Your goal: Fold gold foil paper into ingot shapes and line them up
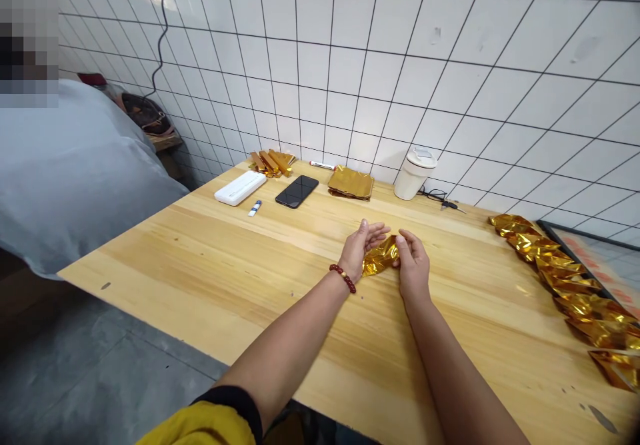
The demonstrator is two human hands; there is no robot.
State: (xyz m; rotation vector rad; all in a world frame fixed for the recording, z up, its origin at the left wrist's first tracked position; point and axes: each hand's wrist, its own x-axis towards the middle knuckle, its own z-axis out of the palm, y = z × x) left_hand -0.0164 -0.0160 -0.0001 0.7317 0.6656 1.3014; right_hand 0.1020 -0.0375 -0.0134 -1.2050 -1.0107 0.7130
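Note:
A folded piece of shiny gold foil paper stands between my two hands, just above the wooden table. My right hand is closed on its right end, thumb in front and fingers behind. My left hand, with a dark red bead bracelet at the wrist, is at the foil's left end. Its fingers stretch out behind the foil with the thumb raised, and the palm faces the sheet; I cannot tell how firmly it touches. Beyond my hands lies a stack of flat gold foil sheets.
Folded gold foil pieces run in a row along the right, beside a dark-framed panel. Along the back are foil strips, a white power bank, a phone, a lidded cup and keys. A person is at left.

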